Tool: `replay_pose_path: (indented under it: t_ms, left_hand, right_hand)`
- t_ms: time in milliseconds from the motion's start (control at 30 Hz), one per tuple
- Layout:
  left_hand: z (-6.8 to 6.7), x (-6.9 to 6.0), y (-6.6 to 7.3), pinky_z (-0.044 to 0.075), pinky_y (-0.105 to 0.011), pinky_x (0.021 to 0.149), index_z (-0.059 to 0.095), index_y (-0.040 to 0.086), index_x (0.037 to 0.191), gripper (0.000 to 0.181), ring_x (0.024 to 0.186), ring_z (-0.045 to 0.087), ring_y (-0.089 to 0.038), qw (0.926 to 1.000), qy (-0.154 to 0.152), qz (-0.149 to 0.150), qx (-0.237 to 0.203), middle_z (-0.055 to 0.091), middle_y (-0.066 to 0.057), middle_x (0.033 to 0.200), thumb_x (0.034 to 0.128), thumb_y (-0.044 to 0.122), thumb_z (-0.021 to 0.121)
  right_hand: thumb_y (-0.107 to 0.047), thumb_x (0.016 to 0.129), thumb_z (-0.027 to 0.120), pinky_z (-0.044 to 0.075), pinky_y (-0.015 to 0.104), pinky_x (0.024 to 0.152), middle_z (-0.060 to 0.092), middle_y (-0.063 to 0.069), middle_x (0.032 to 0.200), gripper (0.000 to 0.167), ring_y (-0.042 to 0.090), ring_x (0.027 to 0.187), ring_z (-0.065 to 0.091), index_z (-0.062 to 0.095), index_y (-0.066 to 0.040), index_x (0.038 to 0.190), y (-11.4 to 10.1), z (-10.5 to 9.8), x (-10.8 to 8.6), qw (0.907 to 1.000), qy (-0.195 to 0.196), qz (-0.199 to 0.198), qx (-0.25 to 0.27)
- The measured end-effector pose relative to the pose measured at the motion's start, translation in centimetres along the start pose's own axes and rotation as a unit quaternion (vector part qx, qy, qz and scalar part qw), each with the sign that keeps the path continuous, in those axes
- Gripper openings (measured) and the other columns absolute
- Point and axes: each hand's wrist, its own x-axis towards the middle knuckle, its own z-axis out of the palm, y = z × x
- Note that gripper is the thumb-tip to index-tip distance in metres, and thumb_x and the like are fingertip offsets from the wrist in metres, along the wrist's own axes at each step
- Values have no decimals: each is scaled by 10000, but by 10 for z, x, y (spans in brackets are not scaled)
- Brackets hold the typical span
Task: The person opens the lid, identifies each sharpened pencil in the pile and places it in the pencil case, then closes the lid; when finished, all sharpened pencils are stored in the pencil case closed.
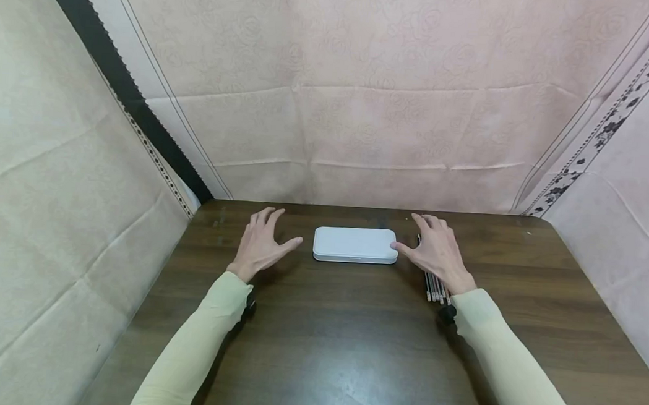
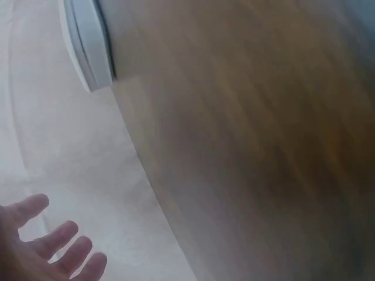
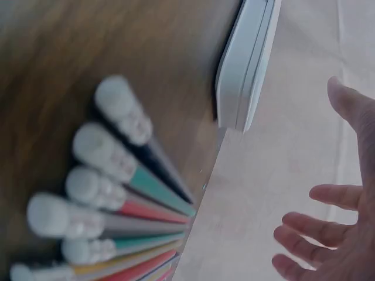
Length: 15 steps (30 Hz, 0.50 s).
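Observation:
A closed white case (image 1: 354, 245) lies flat on the brown table. My left hand (image 1: 262, 243) is to its left with fingers spread, holding nothing. My right hand (image 1: 435, 251) is at the case's right end, fingers spread, its thumb tip over or beside the edge; whether it touches is unclear. Under the right hand and wrist lie several pencils (image 1: 434, 288), partly hidden; the right wrist view shows their white eraser ends (image 3: 50, 215) and coloured shafts. The left wrist view shows the left fingers (image 2: 70, 246) apart and one end of the case (image 2: 91, 47).
The wooden table (image 1: 327, 339) reaches back to a pale cloth (image 1: 375, 106) hanging behind it. More cloth hangs at the left (image 1: 68, 199) and right (image 1: 631, 202) sides. A dark band (image 1: 125, 79) runs down the left corner.

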Motion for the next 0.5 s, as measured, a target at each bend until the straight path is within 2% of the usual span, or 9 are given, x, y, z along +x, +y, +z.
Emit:
replay_pose_path:
  t_ms: [100, 200, 367, 500]
  left_hand:
    - [0, 0, 2, 448, -660, 1196, 438, 165, 1648, 970, 1529, 406, -423, 9988, 49, -132, -460, 393, -176, 1692, 896, 696, 741]
    - [1, 0, 5, 464, -657, 1190, 416, 164, 1659, 990, 1527, 425, -419, 9960, -46, -252, -861, 387, -181, 1691, 885, 664, 778]
    - [7, 3, 11, 496, -600, 1178, 413, 82, 1654, 968, 1419, 559, -419, 9848, -408, -383, -1645, 514, -232, 1594, 908, 532, 835]
    - [14, 4, 17, 531, -555, 1139, 437, 50, 1636, 971, 1337, 613, -388, 9773, -711, -470, -1941, 584, -219, 1526, 882, 463, 888]
  right_hand:
    - [-564, 921, 827, 419, 682, 1177, 574, 297, 1528, 898, 500, 1406, 513, 543, -6, 1564, -8, -1, 1, 9998, 40, -179, 126]
    - [-495, 936, 838, 422, 674, 1180, 598, 301, 1502, 807, 496, 1403, 531, 598, 19, 1510, -17, 0, 3, 9988, 63, -436, 236]
    - [-379, 942, 864, 521, 617, 1096, 699, 278, 1361, 622, 458, 1281, 629, 712, 50, 1367, -30, 5, 5, 9955, 87, -879, 351]
    - [-333, 937, 876, 579, 569, 1040, 746, 242, 1251, 532, 411, 1166, 687, 762, 56, 1283, -41, 12, 6, 9924, -4, -1191, 319]
